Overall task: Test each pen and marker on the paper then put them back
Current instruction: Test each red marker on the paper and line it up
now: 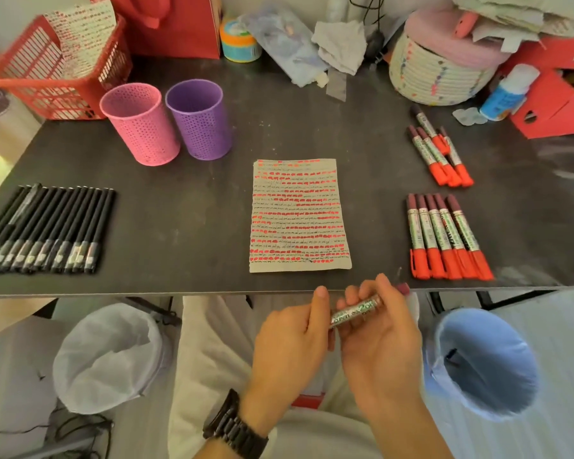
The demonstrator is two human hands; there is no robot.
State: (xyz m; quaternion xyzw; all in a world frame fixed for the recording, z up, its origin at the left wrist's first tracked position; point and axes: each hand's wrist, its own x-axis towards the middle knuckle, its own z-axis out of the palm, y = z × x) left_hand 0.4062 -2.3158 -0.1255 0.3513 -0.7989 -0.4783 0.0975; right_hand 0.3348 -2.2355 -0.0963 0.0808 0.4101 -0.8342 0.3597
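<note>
Both hands meet just below the table's front edge around one red marker. My right hand grips its barrel; my left hand closes over its cap end, which is hidden. The paper, covered in red and black test strokes, lies at the table's middle. A row of red markers lies to the right of the paper, and a looser bunch of markers lies behind it. Black pens lie in a row at the left. Pink cup and purple cup stand behind, upright.
A red basket stands at the back left, a woven basket and red boxes at the back right. Below the table are a white-lined bin on the left and a blue bin on the right.
</note>
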